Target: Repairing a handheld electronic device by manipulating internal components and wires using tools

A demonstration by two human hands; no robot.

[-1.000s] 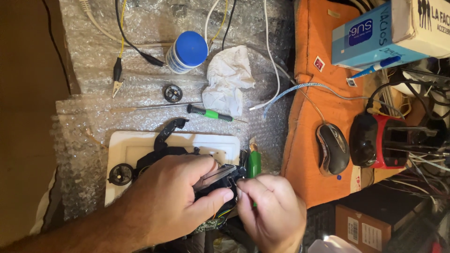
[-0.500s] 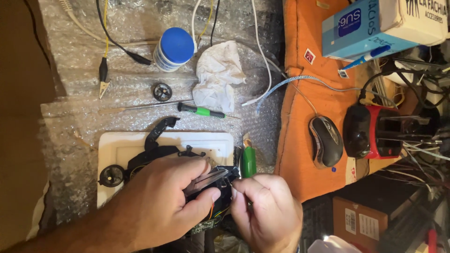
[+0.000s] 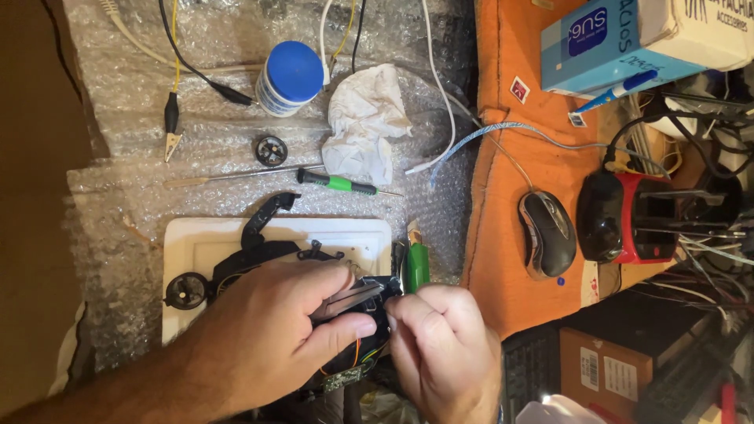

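Head view, left hand (image 3: 275, 330) gripping tweezers (image 3: 349, 298), right hand (image 3: 444, 341) pinching black device (image 3: 369, 322)

We see a blue-lidded round plastic tub (image 3: 289, 77) beside a crumpled white tissue (image 3: 366, 124), a green-handled screwdriver (image 3: 344, 184) on bubble wrap (image 3: 126, 110), and a grey computer mouse (image 3: 547, 233) on orange cloth (image 3: 510, 141).

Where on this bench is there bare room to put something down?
Bare bubble wrap lies left of the white tray, below the crocodile clip. Orange cloth above the mouse is partly free. Crowded: around the blue-capped tub, crumpled tissue and both hands.
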